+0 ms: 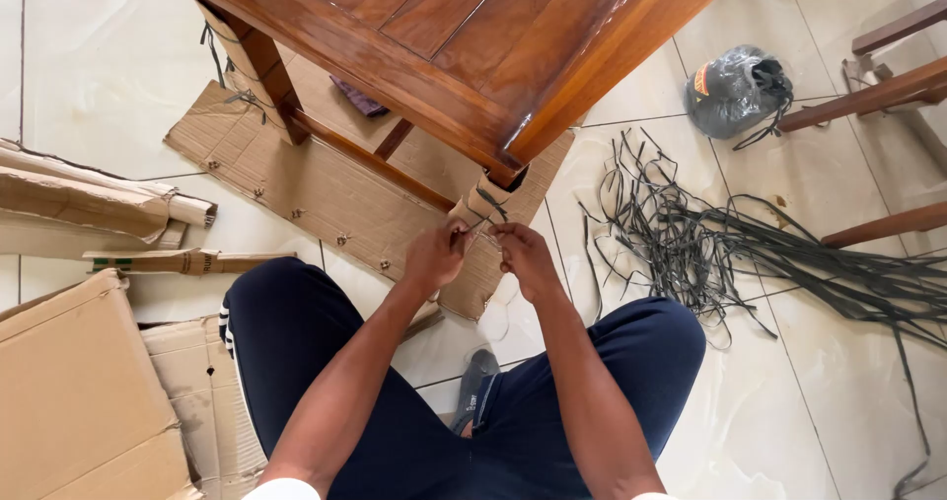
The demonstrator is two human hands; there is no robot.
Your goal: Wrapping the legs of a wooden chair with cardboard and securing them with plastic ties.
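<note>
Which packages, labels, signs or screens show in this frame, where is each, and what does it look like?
Plastic bag: floor, upper right; grey, bulging, tied, with a small red-and-yellow label.
Cardboard box: lower left; brown, flaps open.
Cardboard wrap: on the table leg by both hands; brown, corrugated, tied with strap.
Cardboard strip: floor, left; brown with a small green mark.
No signs or screens.
</note>
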